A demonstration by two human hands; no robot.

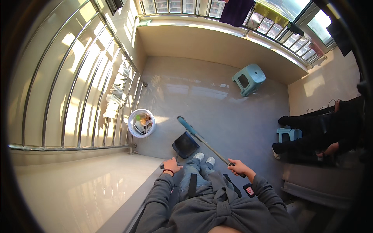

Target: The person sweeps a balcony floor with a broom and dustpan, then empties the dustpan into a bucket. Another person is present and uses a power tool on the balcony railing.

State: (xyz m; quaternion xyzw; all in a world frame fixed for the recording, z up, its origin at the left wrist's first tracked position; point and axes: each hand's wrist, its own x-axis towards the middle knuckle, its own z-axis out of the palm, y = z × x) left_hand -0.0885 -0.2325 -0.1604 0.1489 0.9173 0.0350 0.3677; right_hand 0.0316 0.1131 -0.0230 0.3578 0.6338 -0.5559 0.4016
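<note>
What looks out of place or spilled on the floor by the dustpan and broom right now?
Nothing stands out. The grey floor shows no spill or visible debris. The dark dustpan sits flat by the broom head, the white bin stands upright by the railing, and the blue stool is on its feet.

The floor (217,101) is grey and shiny, and it shows bright spots of sun. On the left, a fence of silver metal bars (74,97) curves around, with pale cloths (115,95) hanging on it. A white bucket (141,123) full of stuff sits by the bars. A low ledge (217,46) runs under the windows (272,17) at the far end, where a purple cloth (236,11) hangs. A blue-green stool (249,79) stands on the floor. A person in dark clothes (322,132) sits on the right by a small blue stool (289,134).
</note>
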